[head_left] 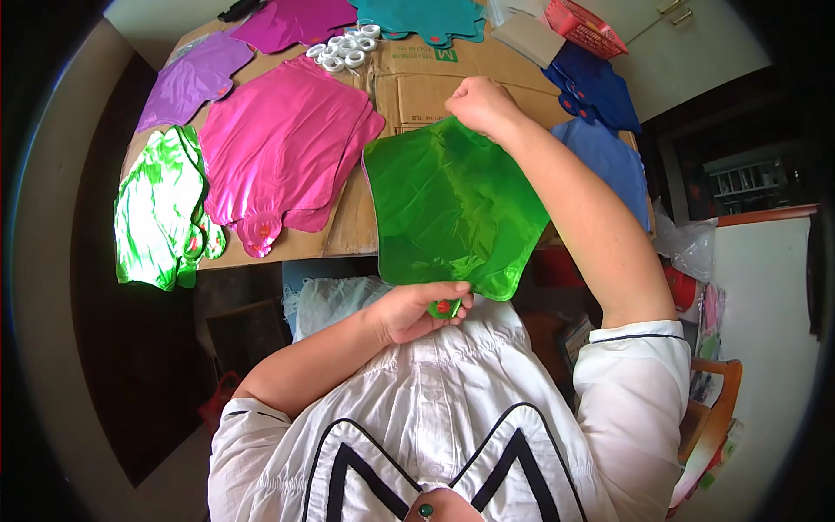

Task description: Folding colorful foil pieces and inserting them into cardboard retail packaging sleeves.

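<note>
A flat green foil balloon (452, 204) hangs between my two hands, over the near edge of the cardboard-covered table. My left hand (426, 311) is closed round its small neck tab, which bears a red dot, at the balloon's lower edge. Higher up, my right hand (484, 106) pinches the balloon's far edge, its fingertips partly hidden. The foil is uninflated, creased and shiny. To the left of it lies a stack of pink foil balloons (287, 143). A pile of bright green foil balloons (158, 209) overhangs the table's left edge.
Purple (193, 78), magenta (291, 22), teal (422, 19), navy (593, 85) and light blue foil balloons (607, 161) ring the cardboard (417, 96). White ribbon rolls (344, 50) sit at the back. A red basket (584, 26) stands far right; a wooden chair (718, 391) is lower right.
</note>
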### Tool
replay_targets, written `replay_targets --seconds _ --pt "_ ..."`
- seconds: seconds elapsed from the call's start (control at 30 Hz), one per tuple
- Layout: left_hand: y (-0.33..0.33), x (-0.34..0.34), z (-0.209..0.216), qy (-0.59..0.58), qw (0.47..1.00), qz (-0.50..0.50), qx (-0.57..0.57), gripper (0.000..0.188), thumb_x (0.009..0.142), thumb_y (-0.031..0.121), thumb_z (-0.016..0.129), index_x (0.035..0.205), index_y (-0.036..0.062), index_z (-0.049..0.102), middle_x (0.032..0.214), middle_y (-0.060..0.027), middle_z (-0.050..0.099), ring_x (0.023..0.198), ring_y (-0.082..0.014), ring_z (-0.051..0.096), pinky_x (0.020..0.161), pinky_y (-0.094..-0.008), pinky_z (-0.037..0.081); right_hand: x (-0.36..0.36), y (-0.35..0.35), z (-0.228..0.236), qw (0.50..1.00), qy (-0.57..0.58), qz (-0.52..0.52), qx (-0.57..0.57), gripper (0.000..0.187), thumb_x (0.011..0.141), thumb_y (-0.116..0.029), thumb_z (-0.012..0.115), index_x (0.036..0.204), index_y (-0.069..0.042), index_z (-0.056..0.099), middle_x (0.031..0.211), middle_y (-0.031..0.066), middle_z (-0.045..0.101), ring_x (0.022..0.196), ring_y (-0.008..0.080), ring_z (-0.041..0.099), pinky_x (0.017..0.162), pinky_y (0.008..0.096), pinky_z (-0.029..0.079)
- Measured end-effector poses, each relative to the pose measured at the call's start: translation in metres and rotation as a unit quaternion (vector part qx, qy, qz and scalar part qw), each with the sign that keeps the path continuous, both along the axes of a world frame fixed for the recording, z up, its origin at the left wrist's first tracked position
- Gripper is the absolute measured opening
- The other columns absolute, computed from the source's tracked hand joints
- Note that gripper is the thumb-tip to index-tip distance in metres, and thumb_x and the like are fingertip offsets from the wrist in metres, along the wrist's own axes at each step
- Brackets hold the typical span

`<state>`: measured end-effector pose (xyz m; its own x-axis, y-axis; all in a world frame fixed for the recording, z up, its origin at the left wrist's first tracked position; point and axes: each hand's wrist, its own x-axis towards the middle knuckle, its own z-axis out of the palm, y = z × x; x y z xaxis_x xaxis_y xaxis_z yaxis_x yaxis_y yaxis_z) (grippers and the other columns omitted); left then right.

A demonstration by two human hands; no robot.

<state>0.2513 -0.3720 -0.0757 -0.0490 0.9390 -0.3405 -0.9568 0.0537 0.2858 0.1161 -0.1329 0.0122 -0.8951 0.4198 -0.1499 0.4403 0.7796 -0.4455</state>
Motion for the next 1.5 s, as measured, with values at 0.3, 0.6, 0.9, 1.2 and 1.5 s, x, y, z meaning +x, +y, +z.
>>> replay_targets --seconds 0.3,0.6,0.9,1.2,1.5 --pt "0.009 0.004 0.04 0.088 0.988 0.026 -0.124 0.016 0.097 0.02 0.058 0.101 0.0052 0.059 0.085 -0.0085 0.066 0.074 -0.0164 0.062 0.07 -0.0281 0.05 0.002 0.015 0.018 0.975 -0.071 0.129 -0.164 0.018 0.077 -0.012 0.069 0.091 0.0 0.066 0.081 0.0061 0.066 0.071 0.0146 0.06 0.064 0.0304 0.049" --pt "0.01 -0.004 0.024 0.011 0.998 0.008 -0.059 0.024 0.096 0.023 0.058 0.11 0.0033 0.056 0.096 -0.012 0.066 0.088 -0.0212 0.064 0.078 -0.034 0.051 0.01 0.009 0.018 0.991 -0.041 0.048 -0.114 0.019 0.077 -0.001 0.057 0.093 -0.001 0.067 0.083 0.011 0.067 0.068 0.0172 0.061 0.058 0.0316 0.048" --pt "0.001 -0.003 -0.001 -0.138 0.986 0.03 0.094 0.041 0.091 0.026 0.062 0.121 0.0 0.053 0.106 -0.0168 0.062 0.101 -0.0299 0.062 0.094 -0.0418 0.047 0.013 0.009 0.017 0.995 -0.014 0.05 -0.082 0.023 0.078 -0.003 0.052 0.092 -0.005 0.07 0.09 0.013 0.07 0.081 0.0225 0.066 0.069 0.0351 0.052" --pt "0.01 0.003 0.024 0.03 0.998 0.037 -0.044 0.014 0.094 0.019 0.063 0.095 0.0059 0.061 0.088 -0.0059 0.064 0.08 -0.0168 0.063 0.077 -0.0304 0.052 0.011 0.019 0.012 0.988 -0.001 0.07 -0.135 0.021 0.079 -0.001 0.053 0.094 -0.003 0.067 0.083 0.0101 0.067 0.073 0.0184 0.061 0.062 0.0335 0.048" --pt "0.018 -0.002 0.035 -0.024 0.993 0.042 -0.106 0.01 0.098 0.017 0.056 0.096 0.0074 0.057 0.083 -0.0035 0.059 0.073 -0.0143 0.057 0.07 -0.0283 0.049 0.003 0.021 0.007 0.989 0.017 0.052 -0.141 0.012 0.082 -0.008 0.059 0.09 -0.002 0.066 0.077 0.007 0.064 0.066 0.0152 0.058 0.059 0.0318 0.046"
